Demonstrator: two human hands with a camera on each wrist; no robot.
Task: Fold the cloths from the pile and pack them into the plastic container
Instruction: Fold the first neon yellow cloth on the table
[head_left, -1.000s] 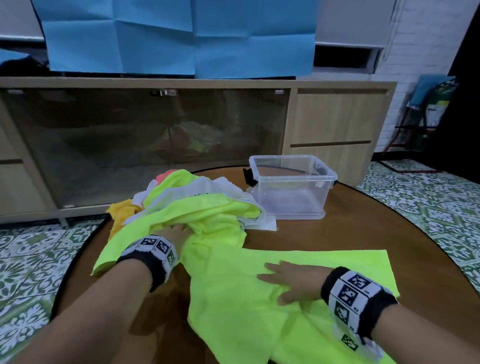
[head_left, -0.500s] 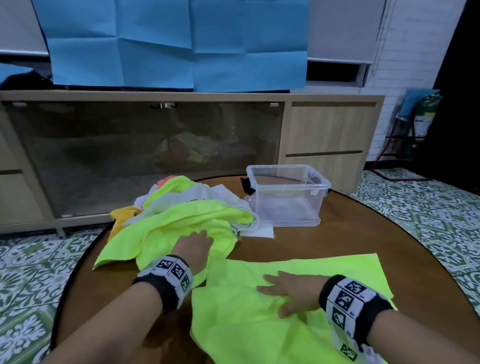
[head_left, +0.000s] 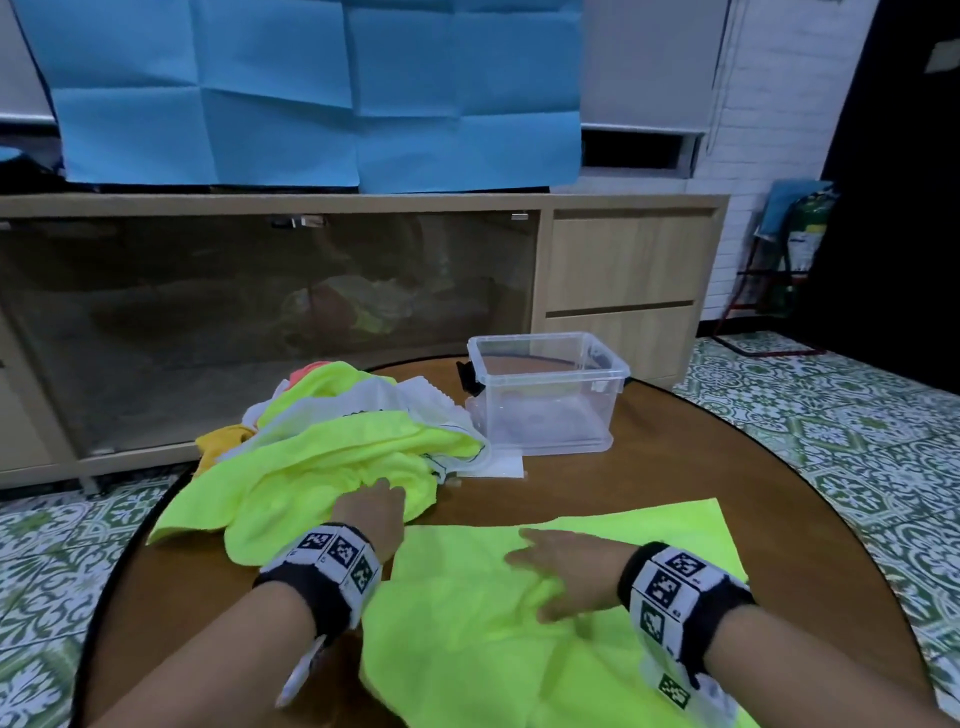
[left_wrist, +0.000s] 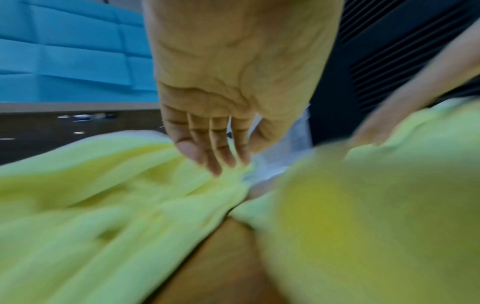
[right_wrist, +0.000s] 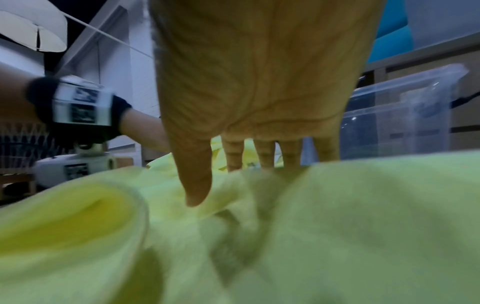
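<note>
One neon-yellow cloth lay spread at six o'clock — right hand flat on it, left hand open-fingered against the pile at ten. Flattening; folding probably followed, container empty at twelve.

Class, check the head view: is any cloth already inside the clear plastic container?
No: the plastic container shows only its bare clear floor, and the cloths lie outside it on the table.
</note>
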